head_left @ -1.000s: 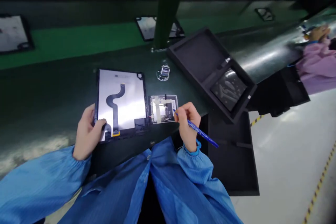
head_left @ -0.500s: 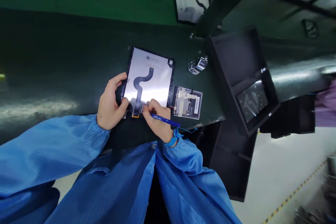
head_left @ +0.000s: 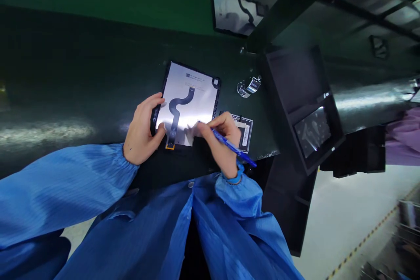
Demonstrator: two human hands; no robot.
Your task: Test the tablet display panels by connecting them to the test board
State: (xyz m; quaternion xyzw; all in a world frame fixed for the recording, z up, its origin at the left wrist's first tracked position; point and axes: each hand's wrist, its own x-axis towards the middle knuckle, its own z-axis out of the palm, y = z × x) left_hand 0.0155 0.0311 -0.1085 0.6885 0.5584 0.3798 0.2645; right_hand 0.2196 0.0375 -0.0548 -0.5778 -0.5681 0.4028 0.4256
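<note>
A flat display panel [head_left: 200, 100] with a silvery back and black edges lies tilted on the dark bench. A wavy black flex cable [head_left: 175, 116] with an orange end runs down its back. My left hand [head_left: 142, 131] grips the panel's left edge, fingers at the side and thumb near the lower corner. My right hand [head_left: 223, 140] is closed around a blue pen [head_left: 234, 148], its fingertips over the panel's lower right part. Partly behind that hand lies a small circuit board [head_left: 246, 133] with a white label.
A shiny metallic roll [head_left: 249, 86] sits right of the panel. Farther right, a black tray [head_left: 288, 118] holds a clear plastic packet [head_left: 313, 131]. Another panel [head_left: 232, 13] lies beyond, beside a dark slanted post [head_left: 292, 4]. A purple sleeve [head_left: 405, 133] shows at the far right.
My right hand has moved right and slightly up with the blue pen, off the cable's lower end and now partly covering the circuit board. My left hand still holds the panel's edge.
</note>
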